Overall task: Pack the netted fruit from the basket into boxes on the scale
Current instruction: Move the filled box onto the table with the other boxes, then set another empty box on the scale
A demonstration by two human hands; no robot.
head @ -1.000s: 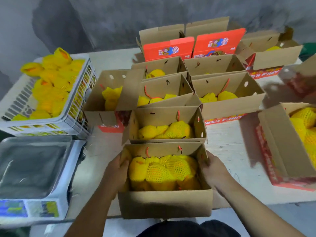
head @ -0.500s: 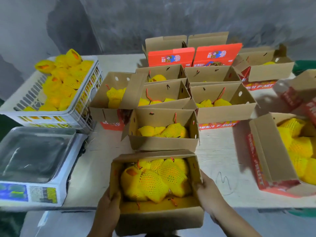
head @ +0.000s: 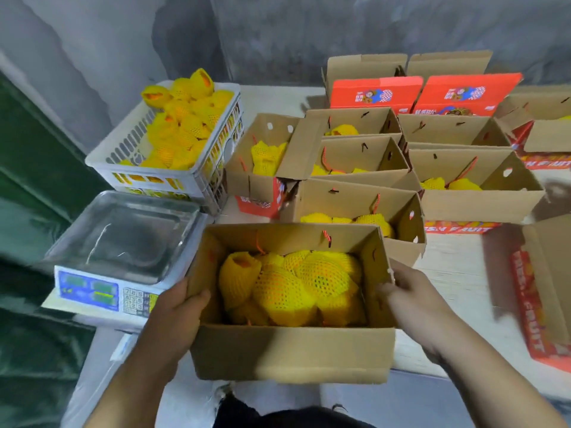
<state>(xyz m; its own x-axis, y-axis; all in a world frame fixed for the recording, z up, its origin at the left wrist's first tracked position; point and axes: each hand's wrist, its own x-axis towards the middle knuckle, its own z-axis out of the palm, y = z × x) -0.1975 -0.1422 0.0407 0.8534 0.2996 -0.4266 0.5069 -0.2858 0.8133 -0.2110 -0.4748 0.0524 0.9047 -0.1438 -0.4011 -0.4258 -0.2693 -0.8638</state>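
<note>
Box [head: 290,350] lifted leftward toward scale [head: 123,239], both hands gripping sides.

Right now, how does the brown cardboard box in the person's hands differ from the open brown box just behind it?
The held cardboard box is nearly full of yellow netted fruit; the box behind shows only a few pieces. The left hand and right hand grip the held one; nothing touches the one behind. Both are open-topped, with red cord handles.

Dim, flat indoor light with soft shadows; motion blur and wide-angle bending smear the right edge.
</note>
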